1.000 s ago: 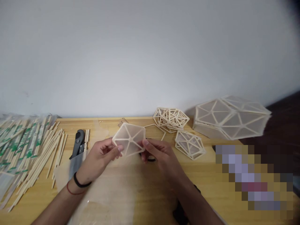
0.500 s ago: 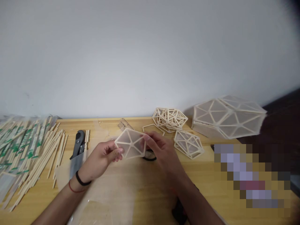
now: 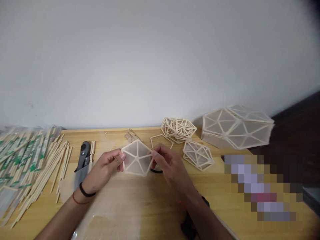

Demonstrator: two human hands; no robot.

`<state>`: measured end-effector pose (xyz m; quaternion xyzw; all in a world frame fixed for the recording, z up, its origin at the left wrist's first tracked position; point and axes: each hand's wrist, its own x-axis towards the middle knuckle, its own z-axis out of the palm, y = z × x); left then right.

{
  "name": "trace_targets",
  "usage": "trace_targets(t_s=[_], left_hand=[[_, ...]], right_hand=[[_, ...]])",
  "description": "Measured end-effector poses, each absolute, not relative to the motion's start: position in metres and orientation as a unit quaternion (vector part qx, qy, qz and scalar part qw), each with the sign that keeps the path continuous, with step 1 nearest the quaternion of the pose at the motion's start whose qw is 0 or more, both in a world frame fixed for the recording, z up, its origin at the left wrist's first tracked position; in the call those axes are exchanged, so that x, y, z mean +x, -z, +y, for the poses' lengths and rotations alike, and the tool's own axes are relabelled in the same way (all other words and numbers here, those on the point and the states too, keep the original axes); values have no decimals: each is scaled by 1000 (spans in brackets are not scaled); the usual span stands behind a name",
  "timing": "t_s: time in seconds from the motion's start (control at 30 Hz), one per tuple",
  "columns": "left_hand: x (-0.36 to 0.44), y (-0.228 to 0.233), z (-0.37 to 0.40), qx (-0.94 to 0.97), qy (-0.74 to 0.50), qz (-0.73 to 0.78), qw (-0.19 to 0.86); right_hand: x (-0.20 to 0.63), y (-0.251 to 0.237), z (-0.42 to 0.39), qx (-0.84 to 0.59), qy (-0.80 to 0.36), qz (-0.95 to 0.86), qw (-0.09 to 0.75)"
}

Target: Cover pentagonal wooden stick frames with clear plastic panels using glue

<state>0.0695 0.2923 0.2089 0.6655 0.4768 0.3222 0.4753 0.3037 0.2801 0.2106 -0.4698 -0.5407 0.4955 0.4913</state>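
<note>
Head view puts the pentagon panel (image 3: 137, 158) at centre frame, lifted just above the table (image 3: 225, 196). My left hand (image 3: 105, 168) pinches its left corner and my right hand (image 3: 170, 165) pinches its right corner, both clenched on the frame by the fingertips, so the covered face stays clear and turned toward me. Its apex points to the top of the frame; it has no clear long axis. Bare stick frames (image 3: 178, 128) lie upper right.
</note>
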Motion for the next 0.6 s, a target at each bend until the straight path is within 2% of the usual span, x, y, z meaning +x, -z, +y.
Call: trace_targets(t_s=[0.13, 0.4, 0.6], left_hand=[[66, -205, 292, 653, -337, 458, 501], [67, -204, 292, 665, -349, 448, 485], [65, -203, 291, 660, -355, 447, 488]], right_hand=[[303, -215, 278, -473, -490, -549, 485], [308, -208, 281, -342, -677, -414, 503], [308, -212, 284, -343, -715, -362, 491]])
